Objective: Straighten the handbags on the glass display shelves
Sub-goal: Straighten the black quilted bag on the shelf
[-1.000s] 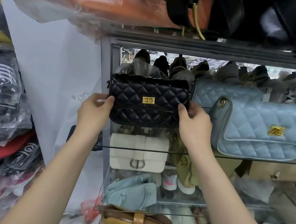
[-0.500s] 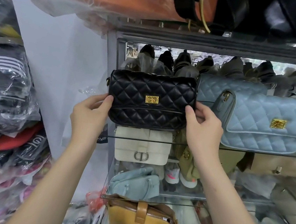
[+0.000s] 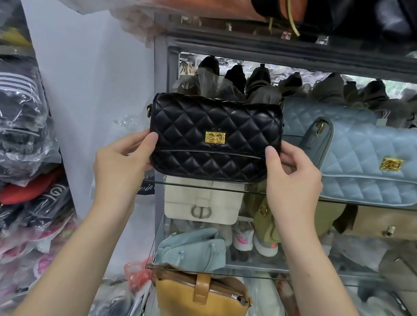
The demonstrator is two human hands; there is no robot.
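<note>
In a crowded shop corner, before a metal-framed rack [image 3: 159, 75] of glass shelves. Held between both grips: a black quilted handbag [image 3: 193, 120], upright, gold clasp [image 3: 214, 138] facing out. Left grip [image 3: 122, 159] closed on the bag's lower left end, thumb on the front, fingers hidden behind. Right grip [image 3: 295, 177] closed on the lower right end, thumb on the front, fingers curled round the side. Bag at the front left end of the upper glass shelf [image 3: 352, 203], base just above the glass edge; unclear whether resting on it. Just beside it on the right, a light blue quilted handbag [image 3: 371, 169] with its own gold clasp, and a second blue quilted bag [image 3: 322, 113] behind that. Dark shoes [image 3: 236, 81] lined up at the back of the same shelf. On the shelf below, a white handbag [image 3: 201, 201] directly under the black one, then an olive bag [image 3: 265, 223] partly behind the right wrist, and a beige bag [image 3: 396, 224] further right. Lower still, a pale blue bag [image 3: 192, 249] and, near the bottom, a mustard bag [image 3: 199, 308] with a tan strap. Left of the rack, piles of clothes in clear plastic [image 3: 7, 124].
</note>
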